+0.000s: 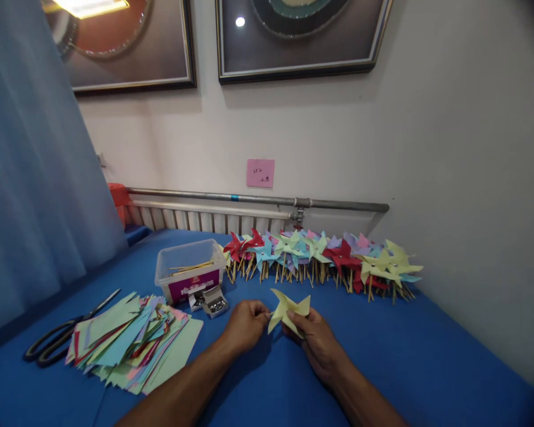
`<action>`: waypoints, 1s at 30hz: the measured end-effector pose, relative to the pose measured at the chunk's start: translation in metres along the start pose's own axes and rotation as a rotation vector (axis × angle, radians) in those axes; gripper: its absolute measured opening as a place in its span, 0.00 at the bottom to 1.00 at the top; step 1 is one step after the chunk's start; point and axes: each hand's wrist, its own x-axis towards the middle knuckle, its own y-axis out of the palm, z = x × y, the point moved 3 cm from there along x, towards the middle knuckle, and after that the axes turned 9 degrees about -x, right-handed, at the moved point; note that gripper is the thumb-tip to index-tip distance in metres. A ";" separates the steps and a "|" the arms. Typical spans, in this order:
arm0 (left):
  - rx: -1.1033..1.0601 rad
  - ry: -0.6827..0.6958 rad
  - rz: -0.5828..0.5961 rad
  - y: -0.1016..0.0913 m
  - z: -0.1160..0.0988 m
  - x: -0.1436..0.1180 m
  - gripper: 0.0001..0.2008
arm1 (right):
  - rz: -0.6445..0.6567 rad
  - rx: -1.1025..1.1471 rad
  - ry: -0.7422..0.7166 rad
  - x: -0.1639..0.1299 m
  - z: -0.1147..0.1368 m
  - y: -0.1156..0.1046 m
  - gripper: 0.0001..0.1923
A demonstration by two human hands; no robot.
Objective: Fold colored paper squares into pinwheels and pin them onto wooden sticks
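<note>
A pale yellow paper pinwheel point(289, 309) is held above the blue table, its folded blades spread. My right hand point(317, 341) grips it from the right, with the thumb on its front and the fingers behind. My left hand point(248, 323) is closed in a pinch just left of the blades; whatever is between those fingertips is hidden or too small to name. Left of my left hand lie small open boxes of metal pins point(215, 301). Behind them stands a clear plastic tub point(189, 264) with thin wooden sticks point(191, 268) inside.
A fanned pile of coloured paper sheets point(133, 341) lies at the left, beside black-handled scissors point(66, 332). Many finished pinwheels on sticks point(289, 252) form a row along the back of the table point(267, 391). Behind runs a metal pipe point(196, 194) over a radiator point(213, 220); a curtain point(35, 160) hangs left.
</note>
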 end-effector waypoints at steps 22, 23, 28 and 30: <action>-0.082 0.001 0.036 0.009 -0.005 -0.012 0.06 | 0.020 -0.002 -0.025 -0.002 -0.002 0.000 0.22; -0.071 0.017 0.037 0.010 -0.006 -0.013 0.06 | 0.021 0.003 -0.026 -0.002 -0.002 0.000 0.22; -0.014 0.040 0.035 0.011 -0.008 -0.014 0.07 | 0.031 0.011 -0.028 -0.003 0.000 0.000 0.23; 0.019 0.044 0.027 0.010 -0.009 -0.014 0.07 | 0.033 0.016 -0.033 -0.002 0.000 0.001 0.23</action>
